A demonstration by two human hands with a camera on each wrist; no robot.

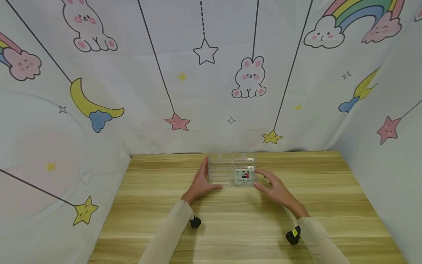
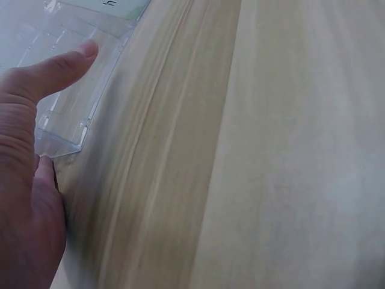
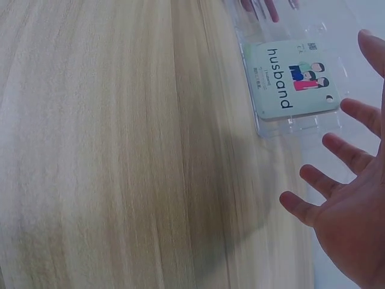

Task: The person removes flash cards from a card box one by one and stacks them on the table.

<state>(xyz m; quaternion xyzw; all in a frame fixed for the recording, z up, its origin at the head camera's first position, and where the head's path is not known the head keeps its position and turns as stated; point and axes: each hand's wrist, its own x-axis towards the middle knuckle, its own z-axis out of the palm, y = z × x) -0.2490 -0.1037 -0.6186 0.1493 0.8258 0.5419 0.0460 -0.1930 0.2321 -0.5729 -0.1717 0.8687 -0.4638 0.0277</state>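
Note:
A clear plastic organizer (image 1: 220, 165) with several compartments stands at the back of the wooden table. In its lower right compartment is a pale green card (image 1: 244, 179) printed "husband", with small cartoon figures above the word; the right wrist view shows this card (image 3: 277, 102) turned sideways. My left hand (image 1: 200, 183) rests along the organizer's left side, its thumb stretched across the front and its other fingers mostly hidden. Beside the right side, close to the card's edge, my right hand (image 1: 276, 190) has its fingers spread and holds nothing.
The wood-grain table (image 1: 237, 227) reaches back to a white curtain (image 1: 217, 95) printed with rabbits, stars and rainbows, right behind the organizer. More of this cloth hangs at both sides. A small black device (image 1: 195, 222) sits at the left wrist, another (image 1: 292, 236) at the right.

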